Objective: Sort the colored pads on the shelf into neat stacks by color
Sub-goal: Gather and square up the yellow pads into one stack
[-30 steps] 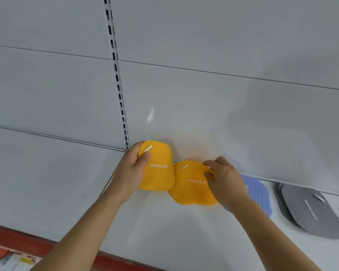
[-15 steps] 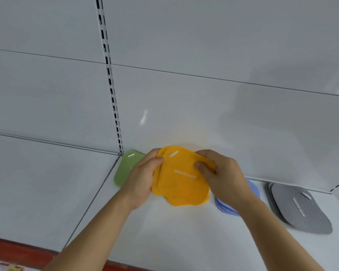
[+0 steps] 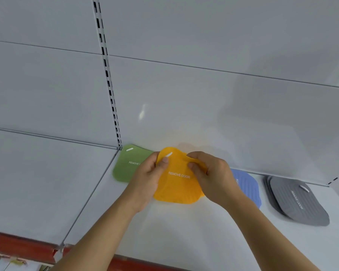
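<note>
hands: left hand (image 3: 148,178) and right hand (image 3: 210,174) both pinching the orange pads (image 3: 177,189)
neighbours: green pad (image 3: 128,166) just left of orange, half hidden by the left hand; blue pads (image 3: 247,187), grey pads (image 3: 297,202) to the right

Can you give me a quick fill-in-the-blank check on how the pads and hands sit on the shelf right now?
1. Both the left hand and the right hand grip the ____ pads.
2. The pad by the slotted upright is ____.
3. White lettering on the green pad starts with ____.
4. Between the held pads and the grey pads lie the ____ pads.

Missing words: orange; green; REMOVE; blue
</note>
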`<state>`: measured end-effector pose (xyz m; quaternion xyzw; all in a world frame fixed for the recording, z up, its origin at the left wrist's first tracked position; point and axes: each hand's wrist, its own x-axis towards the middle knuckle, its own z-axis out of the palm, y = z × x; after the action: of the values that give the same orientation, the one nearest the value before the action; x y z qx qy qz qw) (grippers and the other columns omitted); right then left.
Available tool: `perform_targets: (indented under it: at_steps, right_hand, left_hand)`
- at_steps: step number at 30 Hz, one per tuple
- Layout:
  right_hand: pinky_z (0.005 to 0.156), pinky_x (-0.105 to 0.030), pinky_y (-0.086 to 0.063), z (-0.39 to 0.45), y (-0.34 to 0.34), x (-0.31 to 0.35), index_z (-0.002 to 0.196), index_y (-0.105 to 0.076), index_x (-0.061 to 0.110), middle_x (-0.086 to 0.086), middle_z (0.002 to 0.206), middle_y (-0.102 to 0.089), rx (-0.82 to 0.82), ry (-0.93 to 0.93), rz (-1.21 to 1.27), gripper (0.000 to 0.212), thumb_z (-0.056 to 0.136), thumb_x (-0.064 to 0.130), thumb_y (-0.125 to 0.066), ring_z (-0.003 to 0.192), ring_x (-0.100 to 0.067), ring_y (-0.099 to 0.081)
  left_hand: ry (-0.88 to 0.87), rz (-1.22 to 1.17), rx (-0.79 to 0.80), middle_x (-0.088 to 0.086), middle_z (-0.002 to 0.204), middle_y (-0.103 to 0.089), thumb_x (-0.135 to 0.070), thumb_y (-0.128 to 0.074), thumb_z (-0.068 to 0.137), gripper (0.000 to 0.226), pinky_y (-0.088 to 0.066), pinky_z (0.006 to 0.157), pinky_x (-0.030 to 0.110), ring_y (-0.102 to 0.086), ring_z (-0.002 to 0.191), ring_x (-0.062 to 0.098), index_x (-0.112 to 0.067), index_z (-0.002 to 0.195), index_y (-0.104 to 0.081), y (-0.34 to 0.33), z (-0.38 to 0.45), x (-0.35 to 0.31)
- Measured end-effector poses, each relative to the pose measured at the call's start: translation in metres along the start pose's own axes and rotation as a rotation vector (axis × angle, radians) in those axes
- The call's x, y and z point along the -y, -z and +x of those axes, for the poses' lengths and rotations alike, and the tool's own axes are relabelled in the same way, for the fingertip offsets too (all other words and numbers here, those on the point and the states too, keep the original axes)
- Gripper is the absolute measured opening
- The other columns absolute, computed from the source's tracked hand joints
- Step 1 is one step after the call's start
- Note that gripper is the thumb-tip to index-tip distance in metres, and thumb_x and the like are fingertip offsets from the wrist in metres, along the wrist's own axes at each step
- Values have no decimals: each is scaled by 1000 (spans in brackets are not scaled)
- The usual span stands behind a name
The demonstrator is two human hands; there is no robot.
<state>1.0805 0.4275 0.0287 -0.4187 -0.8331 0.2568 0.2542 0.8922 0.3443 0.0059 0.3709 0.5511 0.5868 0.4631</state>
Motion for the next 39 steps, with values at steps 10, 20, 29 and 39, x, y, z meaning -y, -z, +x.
perform_targets:
  at_steps: [10,20,29,39]
  right_hand:
    - [78,-18,-46,18,-8,9,135,-60,39,19,112,-64,82,65,-13,31,104,40,-55,96,-9,-60]
    - [100,-36,-47,50,-15,-49,145,-51,33,0,141,-60,357,-128,-470,53,96,53,-59,125,-26,-55]
    - [99,-36,-49,54,-25,-50,146,-50,31,1,140,-51,230,-62,-528,62,90,51,-69,129,-25,-50]
    - [86,-32,-48,36,-10,-54,137,-47,31,2,124,-60,261,-31,-479,40,100,37,-61,106,-22,-55]
  left_hand:
    - [-70,120,-98,-13,110,-77,-55,-54,97,35,-60,91,38,-72,107,13,-32,117,-71,21,-1,-2]
    - [-84,124,-252,-7,114,-78,-49,-57,102,28,-58,101,53,-73,110,17,-31,116,-74,63,-1,-11]
    - [-59,146,-227,-8,116,-77,-65,-59,90,41,-58,100,56,-72,111,19,-37,115,-74,66,-4,-6]
    - [-61,128,-216,-4,112,-78,-55,-58,100,29,-59,99,58,-73,108,22,-34,111,-74,60,2,-5]
